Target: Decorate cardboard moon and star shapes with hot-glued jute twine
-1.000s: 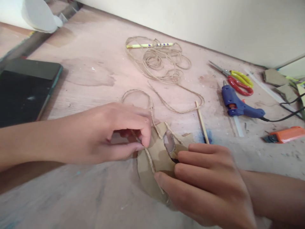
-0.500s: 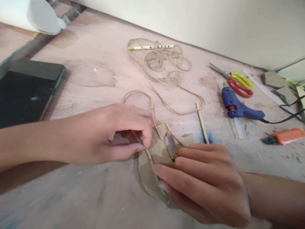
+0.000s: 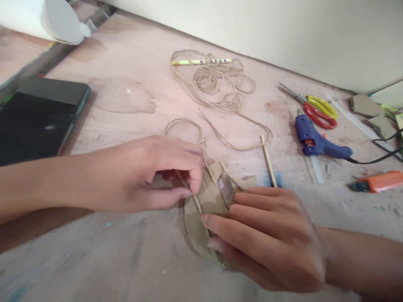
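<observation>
A brown cardboard piece (image 3: pixel 195 226) lies on the worn wooden table (image 3: pixel 126 105), with jute twine (image 3: pixel 201 144) running along its edge. My left hand (image 3: pixel 151 176) pinches the twine against the cardboard's left edge between thumb and fingers. My right hand (image 3: pixel 267 235) lies over the cardboard's right side, fingers pressing it and the twine down. A small clear, shiny bit (image 3: pixel 225 188) sits on the cardboard between my hands. The twine leads back to a loose tangle (image 3: pixel 214 84) farther up the table.
A dark tablet (image 3: pixel 37 121) lies at the left. A yellow dotted pencil (image 3: pixel 201 61) rests on the twine tangle. A thin wooden stick (image 3: pixel 268 161), blue glue gun (image 3: pixel 315 140), red-and-yellow scissors (image 3: pixel 315 109), orange cutter (image 3: pixel 378 180) and cardboard scraps (image 3: pixel 365 105) lie to the right.
My right hand's fingers have slid a little to the left and up along the cardboard's twine edge. The left hand holds its pinch in place.
</observation>
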`<action>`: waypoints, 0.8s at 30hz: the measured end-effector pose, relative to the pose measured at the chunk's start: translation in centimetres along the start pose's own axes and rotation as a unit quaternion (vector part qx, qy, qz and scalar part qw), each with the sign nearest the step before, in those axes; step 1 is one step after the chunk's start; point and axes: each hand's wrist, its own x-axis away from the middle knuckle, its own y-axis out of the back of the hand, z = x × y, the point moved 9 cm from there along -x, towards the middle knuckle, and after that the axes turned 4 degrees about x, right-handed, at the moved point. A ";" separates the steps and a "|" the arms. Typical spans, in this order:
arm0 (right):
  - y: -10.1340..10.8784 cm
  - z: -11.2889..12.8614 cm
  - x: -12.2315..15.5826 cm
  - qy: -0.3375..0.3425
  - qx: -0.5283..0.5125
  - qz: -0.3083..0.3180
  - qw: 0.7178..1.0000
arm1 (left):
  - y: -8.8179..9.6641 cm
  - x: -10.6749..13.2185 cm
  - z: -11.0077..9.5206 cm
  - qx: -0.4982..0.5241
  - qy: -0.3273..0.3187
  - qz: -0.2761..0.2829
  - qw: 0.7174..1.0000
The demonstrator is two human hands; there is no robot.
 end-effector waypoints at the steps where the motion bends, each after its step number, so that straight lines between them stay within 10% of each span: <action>1: 0.1 0.0 0.0 -0.001 0.000 -0.004 1.000 | 0.0 0.0 0.0 0.002 0.000 0.001 1.000; 24: 0.1 -0.4 0.1 -0.027 0.013 0.001 1.000 | -0.1 0.1 -0.6 -0.002 -0.012 0.010 1.000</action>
